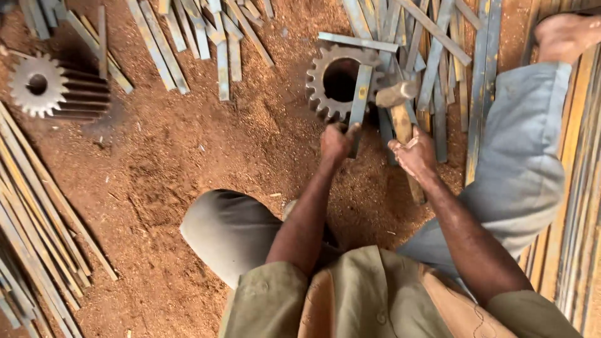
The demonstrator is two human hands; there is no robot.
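My left hand grips the near end of a short flat metal strip whose far end rests across a large toothed gear wheel lying flat on the ground. My right hand is closed around the wooden handle of a hammer. The hammer's head hovers just right of the strip, over the gear's edge. Both forearms reach forward from my lap.
A second long-toothed gear lies at the far left. Loose metal strips are scattered at the top and stacked right of the gear. Long bars line the left and right edges. My bare foot is top right.
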